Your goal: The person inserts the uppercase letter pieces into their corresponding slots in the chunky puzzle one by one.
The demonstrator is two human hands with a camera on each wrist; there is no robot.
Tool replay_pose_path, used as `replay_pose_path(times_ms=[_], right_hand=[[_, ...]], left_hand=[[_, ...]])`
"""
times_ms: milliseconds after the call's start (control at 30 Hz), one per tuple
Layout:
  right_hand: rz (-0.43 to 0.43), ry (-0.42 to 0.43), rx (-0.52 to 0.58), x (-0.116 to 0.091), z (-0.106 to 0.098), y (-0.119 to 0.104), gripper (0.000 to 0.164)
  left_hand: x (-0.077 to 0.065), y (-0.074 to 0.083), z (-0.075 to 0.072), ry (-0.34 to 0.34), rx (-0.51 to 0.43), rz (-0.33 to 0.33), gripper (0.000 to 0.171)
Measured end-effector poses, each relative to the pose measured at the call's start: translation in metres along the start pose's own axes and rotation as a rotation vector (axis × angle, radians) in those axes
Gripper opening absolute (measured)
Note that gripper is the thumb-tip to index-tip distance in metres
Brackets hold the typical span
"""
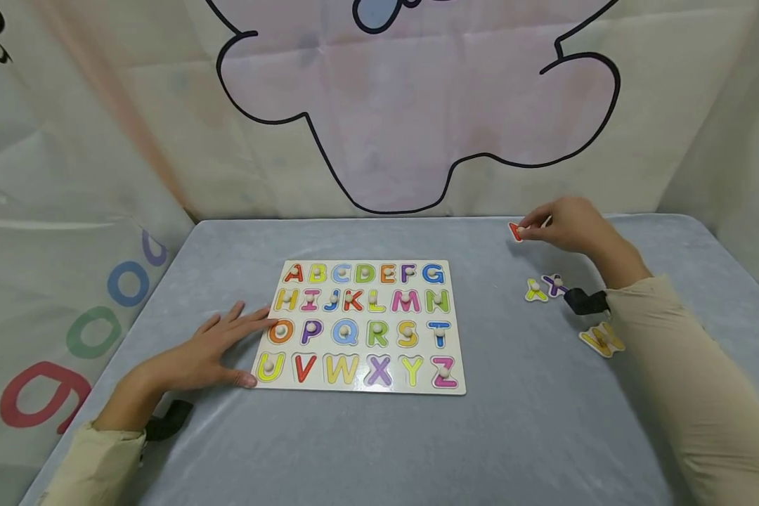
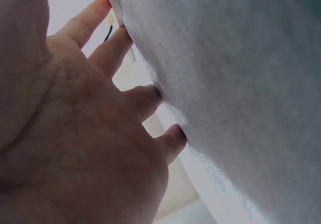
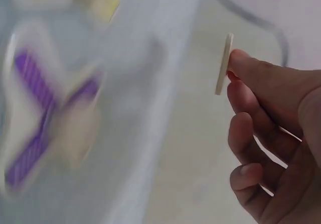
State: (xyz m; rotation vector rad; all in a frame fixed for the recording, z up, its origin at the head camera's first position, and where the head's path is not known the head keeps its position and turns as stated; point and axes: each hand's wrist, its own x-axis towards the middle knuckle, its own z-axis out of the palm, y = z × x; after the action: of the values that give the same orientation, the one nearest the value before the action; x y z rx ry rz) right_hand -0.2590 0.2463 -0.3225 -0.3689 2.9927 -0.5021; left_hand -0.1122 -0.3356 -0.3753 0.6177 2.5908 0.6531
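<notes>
My right hand (image 1: 568, 223) is raised over the far right of the table, pinching a small red letter piece (image 1: 515, 232) that looks like the V. In the right wrist view this piece (image 3: 223, 66) shows edge-on between thumb and forefinger. At the left edge of the white alphabet puzzle board (image 1: 358, 315), my left hand (image 1: 218, 351) rests with fingers spread, touching the board near O and U. The V, W, X and Y slots show no knobs; the other letters have knobs. Below my right hand lie a yellow Y piece (image 1: 535, 290) and a purple X piece (image 1: 553, 284).
A yellow W piece (image 1: 602, 340) lies beside my right forearm, nearer the front. Grey-blue cloth covers the table (image 1: 367, 450). A printed curtain (image 1: 386, 140) hangs along the back edge, and another sheet (image 1: 50, 281) hangs at the left.
</notes>
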Motion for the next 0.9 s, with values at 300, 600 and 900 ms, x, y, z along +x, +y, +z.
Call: replay_pose_path(times_ms=[300, 600, 900], right_hand=[[-0.053, -0.050, 0.069, -0.024, 0.019, -0.056, 0.020], [-0.131, -0.135, 0.036, -0.025, 0.040, -0.062, 0.014], [-0.180, -0.172, 0.066, -0.025, 0.045, -0.055, 0.015]], left_hand=[[0.001, 0.004, -0.004, -0.005, -0.004, -0.008, 0.094], [0.000, 0.006, -0.001, -0.006, -0.012, -0.017, 0.094], [0.002, 0.004, -0.002, -0.010, 0.002, -0.013, 0.094]])
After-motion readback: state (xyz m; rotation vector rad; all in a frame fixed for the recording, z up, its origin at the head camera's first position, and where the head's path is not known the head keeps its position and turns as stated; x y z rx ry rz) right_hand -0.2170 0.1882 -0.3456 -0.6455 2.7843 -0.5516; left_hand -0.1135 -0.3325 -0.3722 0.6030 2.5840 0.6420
